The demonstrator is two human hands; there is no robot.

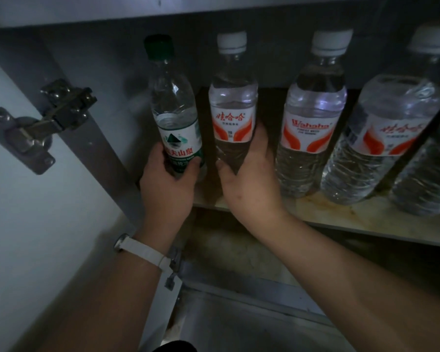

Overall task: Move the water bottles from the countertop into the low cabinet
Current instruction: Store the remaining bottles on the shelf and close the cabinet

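**Two bottles held at the cabinet shelf**

Inside the dim cabinet, a stained shelf [341,214] carries a row of upright water bottles. The left hand [167,179] grips the green-capped bottle [174,110] at the shelf's left end. Just beside it, the right hand [249,179] grips a white-capped bottle [233,102] low down. Two more white-capped bottles [313,118] stand to the right.

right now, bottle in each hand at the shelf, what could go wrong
The right hand grips its white-capped bottle close beside the next Wahaha bottle; pulling out could knock that one. The left hand holds the green-capped bottle near the shelf edge; released tilted, it might tip off.
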